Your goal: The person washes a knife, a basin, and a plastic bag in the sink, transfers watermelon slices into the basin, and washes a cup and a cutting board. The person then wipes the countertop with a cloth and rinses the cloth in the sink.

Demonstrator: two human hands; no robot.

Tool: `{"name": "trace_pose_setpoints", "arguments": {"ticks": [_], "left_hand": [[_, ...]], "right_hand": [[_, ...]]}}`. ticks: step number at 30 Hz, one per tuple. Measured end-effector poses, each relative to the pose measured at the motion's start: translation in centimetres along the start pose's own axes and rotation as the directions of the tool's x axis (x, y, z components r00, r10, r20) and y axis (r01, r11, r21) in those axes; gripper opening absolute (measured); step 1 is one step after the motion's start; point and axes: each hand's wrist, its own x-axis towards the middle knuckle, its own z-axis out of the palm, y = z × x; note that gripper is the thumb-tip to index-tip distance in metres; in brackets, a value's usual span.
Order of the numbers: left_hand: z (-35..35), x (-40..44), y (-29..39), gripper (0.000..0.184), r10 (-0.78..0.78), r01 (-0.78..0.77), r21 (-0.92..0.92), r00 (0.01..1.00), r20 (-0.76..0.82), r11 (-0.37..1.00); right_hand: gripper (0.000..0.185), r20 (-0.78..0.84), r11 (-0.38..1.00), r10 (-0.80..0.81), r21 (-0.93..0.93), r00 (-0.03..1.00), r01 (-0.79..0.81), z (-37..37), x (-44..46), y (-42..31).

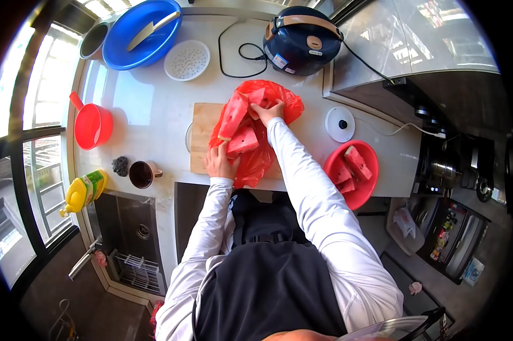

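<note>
A red plastic bag (253, 167) lies spread on a wooden cutting board (200, 124), with several cut watermelon slices (233, 116) in it. My right hand (269, 111) reaches into the upper part of the bag, its thumb and fingers closed at a slice there. At the bag's lower left side, my left hand (221, 163) has its fingers curled on the plastic, close beside another slice (244, 140). Some fingertips are hidden by the bag and fruit. To the right, a red bowl (371, 186) holds more watermelon pieces (357, 163).
A white lid (340, 124) lies above the red bowl. Along the back stand a rice cooker (302, 45), a white strainer (187, 60) and a blue basin (113, 44) with a knife. On the left are a red dipper (93, 126), a mug (142, 174), a yellow bottle (85, 192) and the sink (120, 213).
</note>
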Motion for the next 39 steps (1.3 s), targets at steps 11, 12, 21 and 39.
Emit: {"name": "trace_pose_setpoints", "arguments": {"ticks": [11,12,21,39], "left_hand": [[2.0,0.2,-0.8,0.058,-0.073,0.039,-0.346,0.994,-0.086,0.938],[1.8,0.3,-0.7,0.057,-0.071,0.031,-0.354,0.992,-0.100,0.935],[-2.6,1.6,0.8,0.050,-0.249,0.252,-0.520,0.965,0.076,0.816],[-8.5,-0.2,3.9,0.034,0.048,0.155,-0.876,0.979,0.198,0.457]], "right_hand": [[0.095,0.017,0.997,-0.078,0.023,0.997,0.078,0.2,2.4,0.4],[0.095,0.048,0.993,-0.115,-0.021,0.992,0.117,0.1,2.9,0.4],[0.090,0.164,0.992,-0.119,-0.011,0.979,0.123,-0.9,4.6,1.1],[0.062,-0.069,0.624,-0.564,0.617,0.823,0.480,-29.3,-7.9,12.0]]}}
